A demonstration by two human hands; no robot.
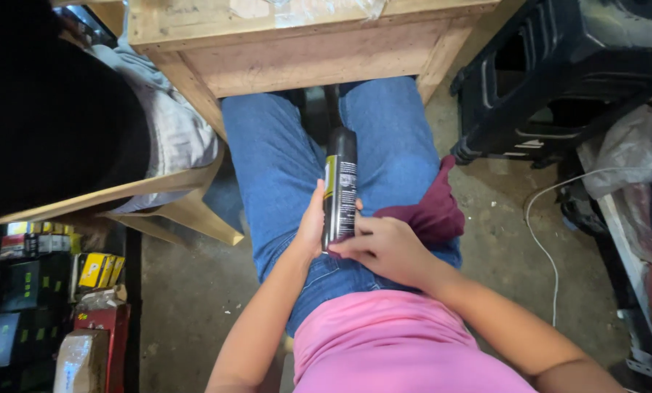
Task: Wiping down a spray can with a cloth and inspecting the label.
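A black spray can (340, 182) with a yellow and white label lies along my lap, its top pointing away from me under the wooden table (304, 51). My left hand (313, 222) grips the can's lower part from the left side. Against the can's base my right hand (384, 247) presses from the right, fingers curled on it. A dark red cloth (431, 211) lies on my right thigh, just beyond my right hand. I sit in blue jeans and a pink top.
A black plastic crate (558, 80) stands at the right on the concrete floor, with a white cable (551, 240) trailing beside it. Small boxes (49, 291) are stacked at the lower left. A wooden chair with grey cloth (166, 138) is at the left.
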